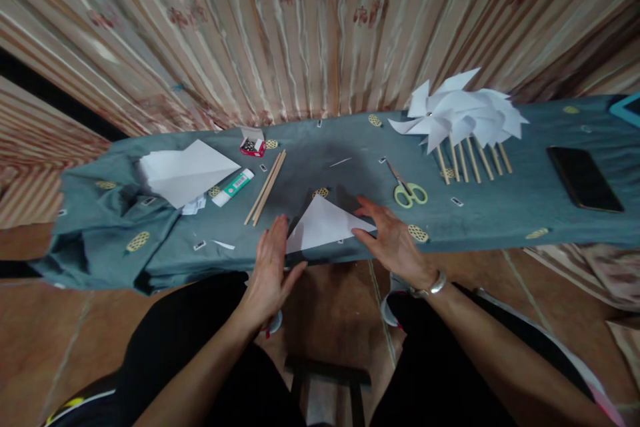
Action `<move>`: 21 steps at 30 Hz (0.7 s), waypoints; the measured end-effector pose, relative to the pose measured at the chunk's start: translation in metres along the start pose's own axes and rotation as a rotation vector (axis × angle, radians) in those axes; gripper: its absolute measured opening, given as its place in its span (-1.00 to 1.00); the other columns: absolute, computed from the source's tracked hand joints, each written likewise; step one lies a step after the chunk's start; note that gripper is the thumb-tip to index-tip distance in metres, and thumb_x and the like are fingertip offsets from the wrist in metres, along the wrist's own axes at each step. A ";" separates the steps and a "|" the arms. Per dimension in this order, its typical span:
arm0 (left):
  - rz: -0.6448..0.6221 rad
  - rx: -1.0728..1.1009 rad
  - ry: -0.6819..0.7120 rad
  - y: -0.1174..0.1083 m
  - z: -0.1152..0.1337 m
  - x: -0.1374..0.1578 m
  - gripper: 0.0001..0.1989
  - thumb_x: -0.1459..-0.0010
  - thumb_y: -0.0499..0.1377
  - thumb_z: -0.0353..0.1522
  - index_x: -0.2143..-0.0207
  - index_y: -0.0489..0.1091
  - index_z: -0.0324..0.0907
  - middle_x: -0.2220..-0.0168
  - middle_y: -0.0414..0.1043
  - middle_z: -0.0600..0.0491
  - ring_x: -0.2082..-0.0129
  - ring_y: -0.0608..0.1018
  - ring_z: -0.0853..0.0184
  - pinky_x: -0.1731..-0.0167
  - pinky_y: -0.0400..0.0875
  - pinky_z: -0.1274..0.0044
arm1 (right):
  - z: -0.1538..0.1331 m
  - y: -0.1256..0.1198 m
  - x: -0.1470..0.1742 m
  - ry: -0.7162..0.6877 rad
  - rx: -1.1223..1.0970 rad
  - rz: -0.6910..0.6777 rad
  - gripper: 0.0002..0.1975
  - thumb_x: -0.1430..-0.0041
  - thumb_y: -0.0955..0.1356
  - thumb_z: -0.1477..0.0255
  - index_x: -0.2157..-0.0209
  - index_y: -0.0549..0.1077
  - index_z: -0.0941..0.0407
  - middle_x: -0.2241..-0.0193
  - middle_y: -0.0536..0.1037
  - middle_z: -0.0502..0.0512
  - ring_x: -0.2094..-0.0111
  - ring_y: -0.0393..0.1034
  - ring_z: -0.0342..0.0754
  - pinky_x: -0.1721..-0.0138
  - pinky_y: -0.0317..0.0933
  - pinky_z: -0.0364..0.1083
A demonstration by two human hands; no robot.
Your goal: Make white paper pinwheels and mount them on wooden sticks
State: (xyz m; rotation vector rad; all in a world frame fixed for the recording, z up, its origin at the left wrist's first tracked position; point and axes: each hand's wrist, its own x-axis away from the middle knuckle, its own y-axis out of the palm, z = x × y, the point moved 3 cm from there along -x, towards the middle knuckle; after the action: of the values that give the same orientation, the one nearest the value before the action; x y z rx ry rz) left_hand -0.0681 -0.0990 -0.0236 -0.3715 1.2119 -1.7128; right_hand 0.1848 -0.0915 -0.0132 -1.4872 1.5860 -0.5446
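Observation:
A white sheet of paper folded into a triangle [325,223] lies at the table's near edge, its peak pointing away from me. My left hand [269,273] is at its left corner, fingers stretched out and thumb spread. At the right corner is my right hand [395,240], its thumb and fingers apart on either side of the paper's tip. Whether either hand presses on the paper is hard to tell. Beyond my right hand lie scissors with light green handles [411,195]. Wooden sticks [267,190] lie beyond my left hand.
Paper pinwheels on sticks [460,113] lie at the back right, near a black phone [585,177]. Left are white paper sheets [193,170], a green-and-white box [233,187] and a small red box of metal pins [253,145]. A grey-green cloth [300,147] covers the narrow table.

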 end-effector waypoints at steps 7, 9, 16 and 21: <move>0.105 0.259 -0.186 -0.002 -0.011 -0.020 -0.28 -0.33 0.03 -0.21 -0.40 -0.26 -0.10 -0.41 -0.13 -0.23 -0.39 0.06 0.10 -0.30 0.07 0.17 | -0.005 0.005 -0.008 0.056 -0.063 0.037 -0.51 -0.20 0.34 0.34 -0.16 0.30 0.15 0.08 0.60 0.23 0.07 0.51 0.14 0.06 0.40 0.12; 0.099 0.297 -0.231 -0.002 -0.011 -0.022 -0.30 -0.33 0.02 -0.19 -0.40 -0.22 -0.13 -0.41 -0.12 -0.23 -0.39 0.05 0.12 -0.31 0.05 0.20 | -0.007 0.006 -0.012 0.052 -0.092 -0.005 -0.48 -0.17 0.37 0.34 -0.15 0.31 0.16 0.04 0.58 0.26 0.06 0.52 0.14 0.05 0.40 0.12; 0.140 0.439 -0.333 0.004 -0.017 -0.027 -0.34 -0.35 -0.08 -0.11 -0.38 -0.14 -0.19 -0.39 -0.02 -0.21 -0.37 0.12 0.16 -0.31 0.08 0.24 | -0.017 0.006 -0.022 0.115 -0.297 -0.090 -0.53 -0.12 0.34 0.49 -0.11 0.38 0.14 0.31 0.64 0.04 0.33 0.55 -0.05 0.20 0.43 -0.03; 0.094 0.716 -0.387 -0.003 -0.019 -0.038 -0.19 -0.24 0.01 0.03 -0.36 -0.03 -0.28 -0.29 0.20 -0.27 -0.29 0.30 0.08 -0.21 0.28 0.25 | -0.018 -0.013 -0.026 0.002 -0.321 0.051 -0.81 -0.18 0.34 0.43 0.23 0.60 0.06 0.30 0.66 0.07 0.24 0.54 -0.01 0.14 0.41 -0.01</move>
State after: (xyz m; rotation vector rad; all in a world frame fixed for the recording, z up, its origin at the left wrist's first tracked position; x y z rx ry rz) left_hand -0.0649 -0.0564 -0.0196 -0.1863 0.2927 -1.7628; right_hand 0.1752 -0.0734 0.0148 -1.6736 1.7691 -0.2692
